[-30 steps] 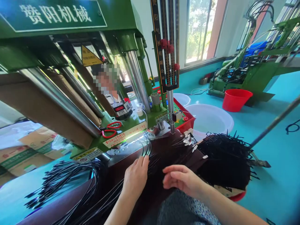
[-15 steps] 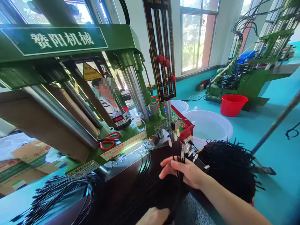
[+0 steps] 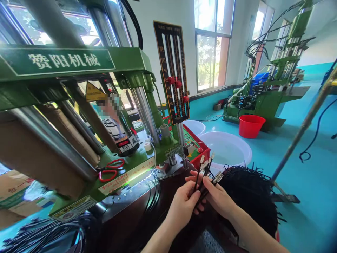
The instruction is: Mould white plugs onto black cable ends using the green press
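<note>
Nearest, the left hand point(image 3: 183, 203) is closed round a small bunch of black cables point(image 3: 197, 178), its thumb and fingers pinching them just below the pale connectors point(image 3: 218, 177). The right hand point(image 3: 221, 199) meets it on the other side, thumb and fingers closed on the same bunch, which stands up between the two hands above the dark tabletop point(image 3: 126, 214). The bunch looks gathered but not evened out: its tips fan apart at differing heights, so I judge the handling to be partway through. Whether every connector is finished cannot be told

At the lower left lies a larger bundle of cables point(image 3: 42, 236), apart from the hands; just beyond them, on the right, is a bristling black heap point(image 3: 247, 196). A few curved strands point(image 3: 156, 196) run from the press edge, apparently not yet gathered

Past these stands the green press point(image 3: 126, 58), with red-handled scissors point(image 3: 112, 170) on its bed. Farther off are a white tub point(image 3: 228, 147), a red bucket point(image 3: 251, 126) and another green machine point(image 3: 264, 96)
</note>
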Tool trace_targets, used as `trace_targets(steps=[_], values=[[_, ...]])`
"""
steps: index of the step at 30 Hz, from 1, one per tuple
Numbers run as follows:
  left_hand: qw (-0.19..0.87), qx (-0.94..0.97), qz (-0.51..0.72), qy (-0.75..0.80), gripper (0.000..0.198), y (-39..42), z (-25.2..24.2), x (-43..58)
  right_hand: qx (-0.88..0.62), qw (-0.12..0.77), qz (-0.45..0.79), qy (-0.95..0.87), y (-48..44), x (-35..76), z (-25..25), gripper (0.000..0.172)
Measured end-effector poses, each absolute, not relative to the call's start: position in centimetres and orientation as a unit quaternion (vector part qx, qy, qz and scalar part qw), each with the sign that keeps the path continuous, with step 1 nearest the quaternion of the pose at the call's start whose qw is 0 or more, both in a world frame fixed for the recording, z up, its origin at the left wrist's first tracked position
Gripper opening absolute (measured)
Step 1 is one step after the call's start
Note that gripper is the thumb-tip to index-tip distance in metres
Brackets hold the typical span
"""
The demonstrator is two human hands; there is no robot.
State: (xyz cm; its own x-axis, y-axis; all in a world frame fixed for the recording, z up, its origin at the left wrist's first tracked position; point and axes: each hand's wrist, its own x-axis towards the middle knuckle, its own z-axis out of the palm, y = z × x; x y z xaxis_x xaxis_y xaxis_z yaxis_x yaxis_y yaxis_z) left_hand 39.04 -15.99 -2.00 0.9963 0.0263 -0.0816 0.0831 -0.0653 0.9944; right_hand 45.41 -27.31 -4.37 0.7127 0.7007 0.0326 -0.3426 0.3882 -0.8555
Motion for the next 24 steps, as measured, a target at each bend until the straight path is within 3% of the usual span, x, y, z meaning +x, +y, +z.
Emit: trace_targets(steps=[12, 18, 24], values=[[0.667, 0.736, -0.114, 0.027, 0.009, -16.1, -1.2, 38.7, -0.364, 0.872, 0.257, -0.202, -28.9, 47.2, -3.0, 0.029], [0.769, 0.634, -0.073, 0.036, 0.031, -18.2, -3.4, 38.6, -0.496, 0.753, 0.353, -0.249, -29.9, 46.2, -3.2, 0.037], [0.874, 0.478, -0.056, 0.066, 0.059, -20.1, -8.6, 36.0, -0.461, 0.679, 0.435, -0.37, -29.0, 44.6, -5.1, 0.026]])
